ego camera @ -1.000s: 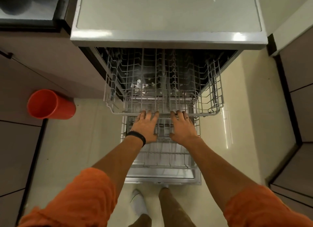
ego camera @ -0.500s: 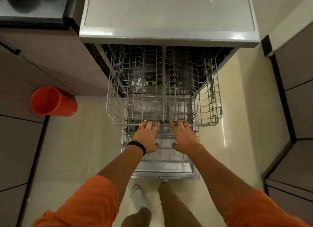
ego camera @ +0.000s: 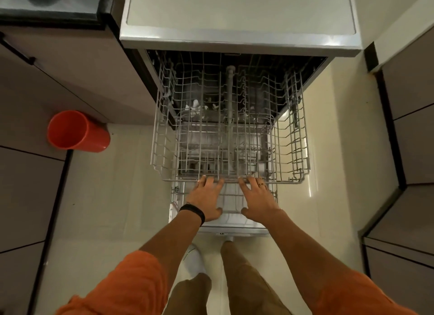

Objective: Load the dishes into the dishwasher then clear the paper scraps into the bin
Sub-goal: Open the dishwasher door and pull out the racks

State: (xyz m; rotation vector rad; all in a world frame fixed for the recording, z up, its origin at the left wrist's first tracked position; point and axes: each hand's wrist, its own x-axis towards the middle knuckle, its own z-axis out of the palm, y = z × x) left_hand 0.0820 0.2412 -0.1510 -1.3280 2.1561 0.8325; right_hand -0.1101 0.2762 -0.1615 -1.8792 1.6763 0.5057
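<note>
Pulling top rack (ego camera: 301,138) out nearer now, with left hand (ego camera: 206,197) and right hand (ego camera: 257,197) spread, fingertips on its rail, ready for dishes

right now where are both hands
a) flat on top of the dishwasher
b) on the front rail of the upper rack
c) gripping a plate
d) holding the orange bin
b: the fingertips of the left hand and the right hand both rest on the front rail of the pulled-out upper rack.
</note>
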